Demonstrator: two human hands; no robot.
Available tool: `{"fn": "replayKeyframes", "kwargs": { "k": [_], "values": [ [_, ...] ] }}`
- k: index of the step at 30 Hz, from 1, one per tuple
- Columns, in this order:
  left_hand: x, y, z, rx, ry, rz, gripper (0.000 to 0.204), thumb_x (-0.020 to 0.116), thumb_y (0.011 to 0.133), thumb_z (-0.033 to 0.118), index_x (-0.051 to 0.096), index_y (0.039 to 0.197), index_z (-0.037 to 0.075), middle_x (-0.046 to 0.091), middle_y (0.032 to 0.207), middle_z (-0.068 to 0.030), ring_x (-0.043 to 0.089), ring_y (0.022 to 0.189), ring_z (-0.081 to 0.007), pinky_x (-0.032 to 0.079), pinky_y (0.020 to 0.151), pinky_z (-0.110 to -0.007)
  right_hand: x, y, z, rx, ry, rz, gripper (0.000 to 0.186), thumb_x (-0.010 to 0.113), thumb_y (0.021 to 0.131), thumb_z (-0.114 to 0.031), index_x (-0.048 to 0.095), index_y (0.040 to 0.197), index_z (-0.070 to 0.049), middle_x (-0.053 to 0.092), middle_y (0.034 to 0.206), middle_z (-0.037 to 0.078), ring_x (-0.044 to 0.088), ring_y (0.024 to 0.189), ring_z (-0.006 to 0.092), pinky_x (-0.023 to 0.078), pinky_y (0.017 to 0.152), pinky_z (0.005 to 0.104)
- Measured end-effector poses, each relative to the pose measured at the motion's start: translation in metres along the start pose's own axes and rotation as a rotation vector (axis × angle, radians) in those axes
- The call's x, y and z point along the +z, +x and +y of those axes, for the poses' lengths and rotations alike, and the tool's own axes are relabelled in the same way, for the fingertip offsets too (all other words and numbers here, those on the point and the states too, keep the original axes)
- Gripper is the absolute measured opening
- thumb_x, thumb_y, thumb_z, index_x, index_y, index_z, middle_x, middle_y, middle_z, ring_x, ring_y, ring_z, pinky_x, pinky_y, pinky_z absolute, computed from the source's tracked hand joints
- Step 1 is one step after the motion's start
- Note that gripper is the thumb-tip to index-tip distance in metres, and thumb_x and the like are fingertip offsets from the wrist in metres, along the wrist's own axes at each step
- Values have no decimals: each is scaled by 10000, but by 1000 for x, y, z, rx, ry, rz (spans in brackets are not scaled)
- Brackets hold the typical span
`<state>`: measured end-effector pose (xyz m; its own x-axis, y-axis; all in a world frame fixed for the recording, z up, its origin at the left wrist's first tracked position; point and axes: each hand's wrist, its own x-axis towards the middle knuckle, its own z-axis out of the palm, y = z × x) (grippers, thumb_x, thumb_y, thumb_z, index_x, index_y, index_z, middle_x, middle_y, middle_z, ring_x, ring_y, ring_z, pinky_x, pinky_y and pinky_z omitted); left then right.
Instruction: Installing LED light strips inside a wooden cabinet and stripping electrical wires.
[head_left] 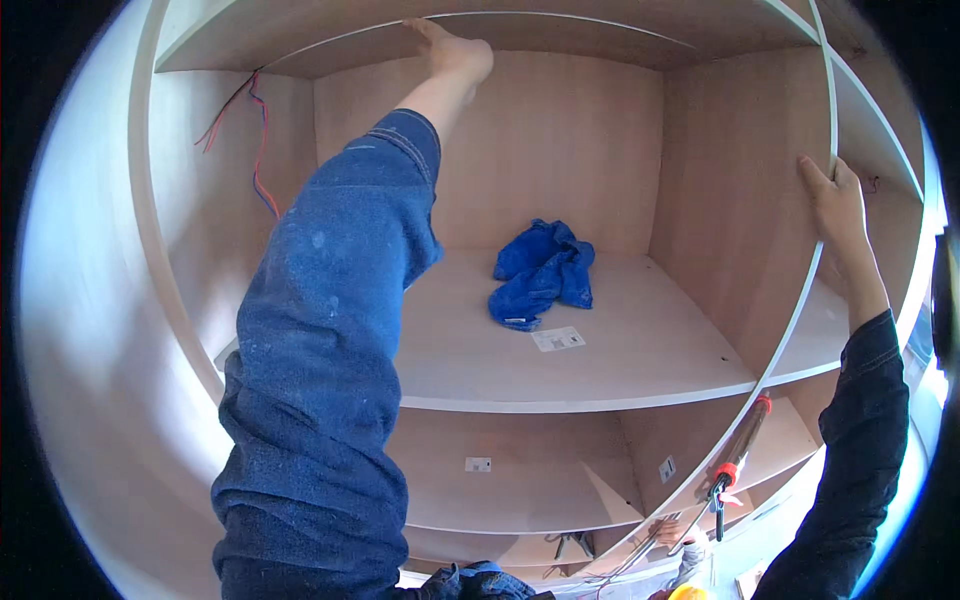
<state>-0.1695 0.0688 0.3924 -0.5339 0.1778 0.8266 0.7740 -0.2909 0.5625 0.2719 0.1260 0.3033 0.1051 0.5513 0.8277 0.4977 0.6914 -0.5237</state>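
Observation:
My left hand [455, 60] reaches up to the underside of the top shelf [580, 35]. One stretched finger touches a thin white strip [540, 14] that runs along that underside; the other fingers are partly hidden. On the right, my right hand [840, 205] wraps round the front edge of an upright cabinet panel [740, 180], thumb on its inner side. A crumpled blue cloth [545, 272] lies on the middle shelf [480, 365], with a white label [558, 339] just in front of it.
Red and dark wires [262, 150] hang from the upper left corner. A caulking gun [738, 450] with red ends hangs by the right panel's lower part. Lower shelves [520, 500] bear labels. At the bottom right, another person's hand [670, 530] and a yellow helmet [688, 592] show.

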Motion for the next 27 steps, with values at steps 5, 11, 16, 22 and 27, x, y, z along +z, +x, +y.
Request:
{"fn": "replayKeyframes", "kwargs": {
  "k": [5,11,16,22,27],
  "values": [
    [22,-2,8,9,-61,19,999,508,896,-3,-222,1578,-10,66,1621,-405,250,1494,-504,341,1202,-454,2,-1,-5,-19,16,25,426,630,994,-281,630,1208,87,723,1024,230,731,859,273,593,764,333],
    [34,-9,10,48,59,32,1003,520,897,8,-214,1581,-10,50,1617,-416,232,1499,-518,341,1199,-457,1,-2,-5,-8,18,27,414,628,993,-275,634,1195,86,723,1017,235,734,844,280,600,748,343],
    [34,-22,19,70,98,-44,1000,532,904,43,-205,1575,-35,37,1608,-434,200,1504,-534,323,1204,-471,2,-2,-5,-21,-18,48,403,627,994,-276,640,1178,83,724,1013,235,735,838,284,602,743,349],
    [47,-29,30,113,118,-102,993,544,929,135,-188,1564,-77,60,1583,-475,161,1508,-558,314,1203,-500,3,-3,-4,-26,5,70,396,632,988,-284,648,1153,75,725,993,226,730,823,281,600,735,349],
    [64,-38,44,109,199,-89,1004,555,933,154,-193,1564,-74,80,1582,-472,225,1486,-565,355,1180,-489,3,-1,-3,-36,6,61,395,638,979,-295,657,1126,71,722,961,209,715,787,267,586,712,346]
  ]
}}
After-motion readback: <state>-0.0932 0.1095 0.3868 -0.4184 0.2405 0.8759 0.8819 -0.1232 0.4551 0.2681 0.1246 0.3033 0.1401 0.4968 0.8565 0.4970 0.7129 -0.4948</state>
